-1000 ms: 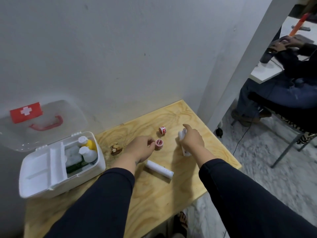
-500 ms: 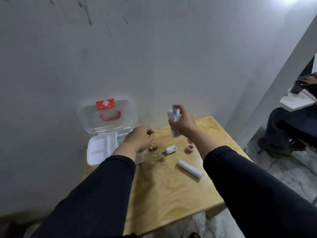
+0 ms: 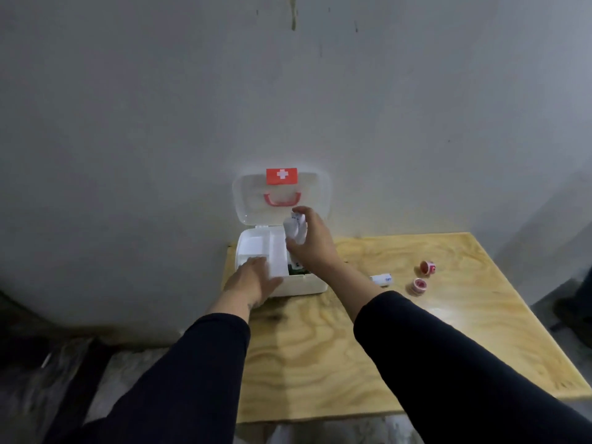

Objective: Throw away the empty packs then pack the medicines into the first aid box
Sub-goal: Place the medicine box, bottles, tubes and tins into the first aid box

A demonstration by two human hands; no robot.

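The white first aid box (image 3: 315, 283) stands open at the table's back left, its clear lid (image 3: 250, 200) with a red cross label leaning on the wall. My right hand (image 3: 312, 243) hovers over the box's open right side, shut on a white medicine pack (image 3: 294, 230). My left hand (image 3: 253, 277) lies flat, fingers apart, on the white inner tray (image 3: 259, 246) at the box's left front. A small white roll (image 3: 381, 279) lies on the table beside my right forearm. Two small red-and-white tape rolls (image 3: 427, 267) (image 3: 419, 285) sit further right.
The plywood table (image 3: 320, 347) butts against a grey wall. Its left edge runs just beside the box, with dark floor below. The table's right edge drops to a grey floor, where something dark (image 3: 573, 302) stands.
My right hand carried the white pack from above the table's middle leftwards to over the box. My left hand moved onto the box's tray. The camera turned left.
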